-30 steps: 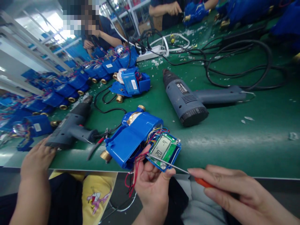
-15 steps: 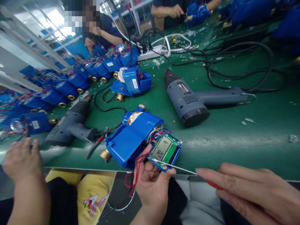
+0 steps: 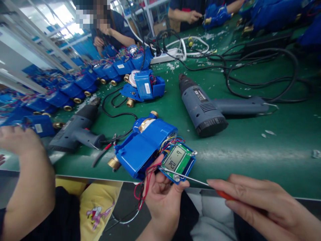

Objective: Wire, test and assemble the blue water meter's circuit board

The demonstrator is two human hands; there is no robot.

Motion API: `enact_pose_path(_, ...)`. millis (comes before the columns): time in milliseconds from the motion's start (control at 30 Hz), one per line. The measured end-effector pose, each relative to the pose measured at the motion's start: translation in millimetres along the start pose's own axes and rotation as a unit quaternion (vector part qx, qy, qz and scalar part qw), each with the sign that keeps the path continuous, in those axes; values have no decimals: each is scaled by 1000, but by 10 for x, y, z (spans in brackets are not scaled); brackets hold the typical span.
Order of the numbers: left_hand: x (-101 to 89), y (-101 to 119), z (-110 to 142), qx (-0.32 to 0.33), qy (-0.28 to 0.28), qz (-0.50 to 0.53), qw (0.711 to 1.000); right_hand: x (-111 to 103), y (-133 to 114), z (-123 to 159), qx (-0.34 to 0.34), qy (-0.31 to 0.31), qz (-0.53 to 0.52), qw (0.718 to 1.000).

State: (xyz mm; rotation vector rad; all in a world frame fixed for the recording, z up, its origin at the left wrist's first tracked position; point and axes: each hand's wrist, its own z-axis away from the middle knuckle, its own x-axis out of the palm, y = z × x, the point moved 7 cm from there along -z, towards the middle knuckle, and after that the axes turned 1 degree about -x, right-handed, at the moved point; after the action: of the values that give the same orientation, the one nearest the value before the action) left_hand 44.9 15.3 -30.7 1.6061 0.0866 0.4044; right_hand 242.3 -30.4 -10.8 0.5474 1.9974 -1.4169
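My left hand (image 3: pixel 164 197) is closed around the lower edge of a small blue housing with a green circuit board (image 3: pixel 188 154) and a lit display (image 3: pixel 175 158). Red, black and coloured wires run from it to a blue water meter (image 3: pixel 140 150) with brass fittings, lying at the table's front edge. In my right hand (image 3: pixel 258 197) is a screwdriver (image 3: pixel 222 194) with an orange-red handle. Its thin metal shaft reaches across the board's near corner, the tip close to the display's lower left; whether it touches a screw I cannot tell.
Two heat guns (image 3: pixel 203 107) (image 3: pixel 75 129) lie on the green table (image 3: pixel 250 150), along with pliers (image 3: pixel 104 154), a power strip (image 3: pixel 164 55) and loops of black cable. Another meter (image 3: pixel 144 87) sits behind, and rows of meters stretch left. A co-worker's arm (image 3: pixel 30 167) is at left; others work across.
The co-worker's arm at left has risen and reached forward toward a meter. My view has shifted slightly; my hands, the board and the screwdriver keep nearly the same arrangement.
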Motion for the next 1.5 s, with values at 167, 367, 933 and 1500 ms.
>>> enact_pose_path(167, 9, 4, 21, 4, 1, -3, 1000, 17, -50, -136, 1, -21, -44, 999)
enact_pose_path(367, 49, 25, 21, 9, -4, 13, 1000, -48, -3, -84, 32, 27, -77, 996)
enact_pose_path(933, -36, -88, 99, -66, 53, -12, 996, 314, -723, -834, -62, 40, 23, 997)
enact_pose_path(1500, -25, -43, 13, -79, 43, -23, 996, 189, -703, -851, -18, 72, -34, 997)
